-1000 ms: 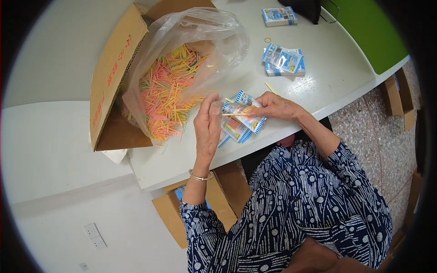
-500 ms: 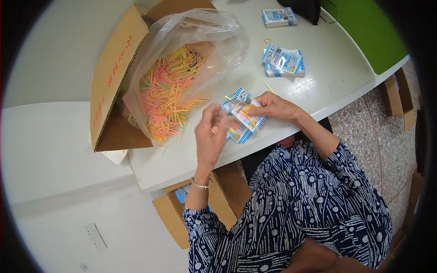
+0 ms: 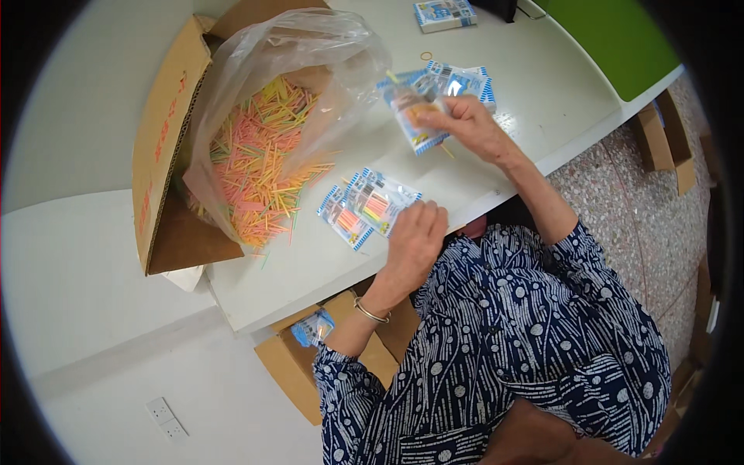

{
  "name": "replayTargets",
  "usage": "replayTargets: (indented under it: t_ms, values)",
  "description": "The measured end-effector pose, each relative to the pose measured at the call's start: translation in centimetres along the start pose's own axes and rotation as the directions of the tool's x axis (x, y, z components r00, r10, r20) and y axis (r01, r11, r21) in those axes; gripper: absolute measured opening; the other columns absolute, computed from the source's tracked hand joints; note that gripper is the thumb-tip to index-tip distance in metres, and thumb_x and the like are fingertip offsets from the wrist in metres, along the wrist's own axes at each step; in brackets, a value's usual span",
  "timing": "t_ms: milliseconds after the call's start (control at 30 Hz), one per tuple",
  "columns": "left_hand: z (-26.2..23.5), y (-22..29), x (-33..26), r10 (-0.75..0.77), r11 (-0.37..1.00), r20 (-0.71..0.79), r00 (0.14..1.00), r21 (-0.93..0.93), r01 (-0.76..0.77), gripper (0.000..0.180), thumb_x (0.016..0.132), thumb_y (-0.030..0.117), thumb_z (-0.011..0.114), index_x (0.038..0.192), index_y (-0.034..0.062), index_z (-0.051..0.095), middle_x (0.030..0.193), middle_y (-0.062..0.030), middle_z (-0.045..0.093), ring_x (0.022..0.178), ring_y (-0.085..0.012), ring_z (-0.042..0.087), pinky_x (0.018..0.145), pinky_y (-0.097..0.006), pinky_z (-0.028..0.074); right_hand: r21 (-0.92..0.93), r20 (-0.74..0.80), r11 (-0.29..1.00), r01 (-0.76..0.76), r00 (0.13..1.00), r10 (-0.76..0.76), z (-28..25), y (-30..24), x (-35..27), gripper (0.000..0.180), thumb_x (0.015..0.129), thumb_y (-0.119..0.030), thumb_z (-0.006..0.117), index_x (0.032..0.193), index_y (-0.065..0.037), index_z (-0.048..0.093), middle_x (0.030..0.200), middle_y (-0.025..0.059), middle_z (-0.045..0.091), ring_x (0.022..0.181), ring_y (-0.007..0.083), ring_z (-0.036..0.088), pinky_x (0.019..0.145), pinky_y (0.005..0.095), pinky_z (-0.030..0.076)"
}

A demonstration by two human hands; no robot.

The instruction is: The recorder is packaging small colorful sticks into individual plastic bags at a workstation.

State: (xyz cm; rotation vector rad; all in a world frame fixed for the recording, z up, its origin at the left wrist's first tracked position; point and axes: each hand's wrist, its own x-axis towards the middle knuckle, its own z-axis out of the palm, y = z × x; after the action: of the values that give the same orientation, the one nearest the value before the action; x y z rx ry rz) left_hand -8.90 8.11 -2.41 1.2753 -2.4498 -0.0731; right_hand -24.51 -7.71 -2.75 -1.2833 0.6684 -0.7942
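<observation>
My right hand (image 3: 473, 128) grips a blue-and-white plastic packet (image 3: 413, 124) above the table, its thumb across the front; the packet is blurred by motion. Thin coloured sticks poke out beside it. Near the table's front edge, my left hand (image 3: 417, 244) has its fingers curled together over the edge of a clear-windowed packet (image 3: 377, 204), thumb hidden. Under that one's left side lies another packet (image 3: 346, 218); pink and yellow sticks show inside both. Just behind my right hand, more packets (image 3: 463, 80) lie in a small stack.
At left, a cardboard box (image 3: 167, 147) on its side holds a clear plastic bag (image 3: 341, 46) of loose coloured sticks (image 3: 260, 163), some spilled onto the table (image 3: 287, 287). A rubber band (image 3: 426, 56) and another packet stack (image 3: 446, 14) lie farther back. An open carton (image 3: 291, 364) stands below the table.
My right hand has moved up and left with one packet, away from the others. Two packets now lie on the table at left. My left hand has shifted right and nearer the front edge.
</observation>
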Motion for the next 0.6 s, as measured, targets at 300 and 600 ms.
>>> replayTargets:
  t_ms: [300, 600]
  values:
    - [0.7, 0.9, 0.6, 0.015, 1.000, 0.115, 0.993, -0.026, -0.012, 0.039, 0.064, 0.000, 0.056, 0.102, -0.0079, 0.052, 0.102, -0.0194, 0.050, 0.086, -0.0297, 0.051, 0.073, -0.035, 0.045, 0.118, -0.134, 0.992, 0.049, 0.990, -0.033, -1.9, -0.1, -2.8, 0.027, 0.088, -0.022, 0.062, 0.100, 0.002, 0.066, 0.086, 0.0032, 0.066, 0.076, 0.0053, 0.058, 0.069, 0.0214, 0.046]
    - [2.4, -4.3, 9.1, 0.264, 0.944, 0.059, 0.963, 0.188, -0.270, 0.025, 0.070, 0.005, 0.056, 0.093, -0.0031, 0.059, 0.085, -0.0123, 0.054, 0.081, -0.0248, 0.050, 0.071, -0.036, 0.041, 0.059, -0.169, 0.993, 0.097, 0.982, -0.086, -2.9, -0.9, -3.9, 0.027, 0.088, -0.020, 0.062, 0.101, 0.004, 0.065, 0.089, 0.0042, 0.066, 0.081, 0.0062, 0.058, 0.075, 0.0229, 0.046]
